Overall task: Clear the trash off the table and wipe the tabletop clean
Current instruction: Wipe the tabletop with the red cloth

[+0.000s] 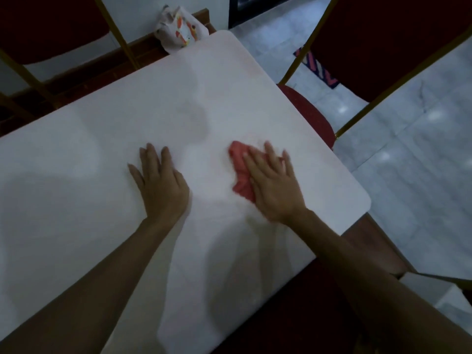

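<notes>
The white tabletop (127, 139) fills most of the view. My right hand (273, 185) lies flat with straight fingers on a crumpled red cloth (240, 172) and presses it against the table near the right edge. The hand looks slightly blurred. Part of the cloth is hidden under the palm. My left hand (161, 182) rests flat on the bare table to the left of the cloth, fingers spread, holding nothing. A white printed plastic bag (181, 29) sits beyond the table's far corner, below the tabletop level.
A red chair with a gold frame (314, 118) stands tucked at the table's right side. Another red chair (51, 26) is at the far left. Pale tiled floor (408, 149) lies to the right. A patterned mat (319, 67) lies on the floor.
</notes>
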The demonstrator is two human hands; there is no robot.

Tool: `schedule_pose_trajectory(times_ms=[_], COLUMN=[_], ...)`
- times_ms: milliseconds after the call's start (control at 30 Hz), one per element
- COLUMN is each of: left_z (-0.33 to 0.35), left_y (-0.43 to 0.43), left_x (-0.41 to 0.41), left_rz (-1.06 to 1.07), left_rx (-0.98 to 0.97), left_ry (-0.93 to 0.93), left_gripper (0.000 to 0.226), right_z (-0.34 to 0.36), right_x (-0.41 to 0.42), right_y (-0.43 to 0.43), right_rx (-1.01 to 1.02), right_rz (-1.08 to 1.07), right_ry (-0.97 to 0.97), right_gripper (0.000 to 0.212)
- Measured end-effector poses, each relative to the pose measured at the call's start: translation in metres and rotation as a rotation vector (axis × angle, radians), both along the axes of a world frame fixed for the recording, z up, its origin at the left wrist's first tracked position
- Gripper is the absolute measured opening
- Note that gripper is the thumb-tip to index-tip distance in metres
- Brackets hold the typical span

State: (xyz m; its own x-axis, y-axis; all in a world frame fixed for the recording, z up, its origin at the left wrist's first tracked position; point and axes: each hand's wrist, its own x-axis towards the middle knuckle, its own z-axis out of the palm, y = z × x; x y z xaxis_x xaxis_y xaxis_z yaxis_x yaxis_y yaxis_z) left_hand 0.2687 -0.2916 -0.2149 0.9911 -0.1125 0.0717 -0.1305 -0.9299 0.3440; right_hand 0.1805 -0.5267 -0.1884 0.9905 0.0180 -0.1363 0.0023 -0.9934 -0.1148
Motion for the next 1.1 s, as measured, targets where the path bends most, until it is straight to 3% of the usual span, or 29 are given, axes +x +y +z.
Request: schedule_pose_trajectory(times_ms=[67, 167, 233, 400, 500, 667, 733, 833, 900, 1000, 1100], left_z=[0.004, 0.004, 0.003, 0.003, 0.005, 0.007, 0.006, 0.005, 0.005, 0.005, 0.004], left_y=[-0.008, -0.019, -0.025, -0.027, -0.028, -0.034, -0.033, -0.033, -0.031, -0.03, -0.024], left_x=[-0.035, -0.097, -0.123, -0.13, -0.132, -0.134, -0.133, -0.133, -0.134, -0.134, -0.132], left_rz=[-0.093, -0.151, -0.12, -0.094, -0.091, -0.08, -0.078, -0.083, -0.109, -0.113, -0.135], left_rx=[-0.018, 0.005, 0.023, 0.065, 0.064, 0.089, 0.093, 0.099, 0.105, 0.091, 0.016], left_ry=[0.003, 0.031, 0.028, 0.018, 0.017, 0.011, 0.01, 0.003, 0.016, 0.031, 0.038], left_gripper=[0.055, 0.053, 0.052, 0.052, 0.053, 0.052, 0.053, 0.054, 0.057, 0.056, 0.052], right_z=[-0.005, -0.003, 0.007, 0.036, 0.038, 0.04, 0.044, 0.042, 0.043, 0.058, 0.064], right_x=[-0.003, -0.009, -0.012, -0.04, -0.05, -0.048, -0.049, -0.058, -0.071, -0.079, -0.082], right_y=[-0.031, -0.05, -0.033, 0.011, -0.03, -0.077, -0.035, 0.049, 0.088, 0.081, 0.022], right_rx=[-0.088, -0.053, -0.036, 0.001, 0.067, 0.092, 0.054, 0.155, 0.218, 0.155, 0.035], right_rz=[-0.266, -0.591, -0.551, -0.097, -0.218, -0.691, -0.646, -0.499, -0.421, -0.246, -0.372], right_ry=[0.008, 0.041, 0.035, 0.113, 0.091, 0.144, 0.177, 0.287, 0.373, 0.443, 0.377], right_gripper=[0.076, 0.083, 0.08, 0.069, 0.051, 0.05, 0.057, 0.073, 0.073, 0.072, 0.073])
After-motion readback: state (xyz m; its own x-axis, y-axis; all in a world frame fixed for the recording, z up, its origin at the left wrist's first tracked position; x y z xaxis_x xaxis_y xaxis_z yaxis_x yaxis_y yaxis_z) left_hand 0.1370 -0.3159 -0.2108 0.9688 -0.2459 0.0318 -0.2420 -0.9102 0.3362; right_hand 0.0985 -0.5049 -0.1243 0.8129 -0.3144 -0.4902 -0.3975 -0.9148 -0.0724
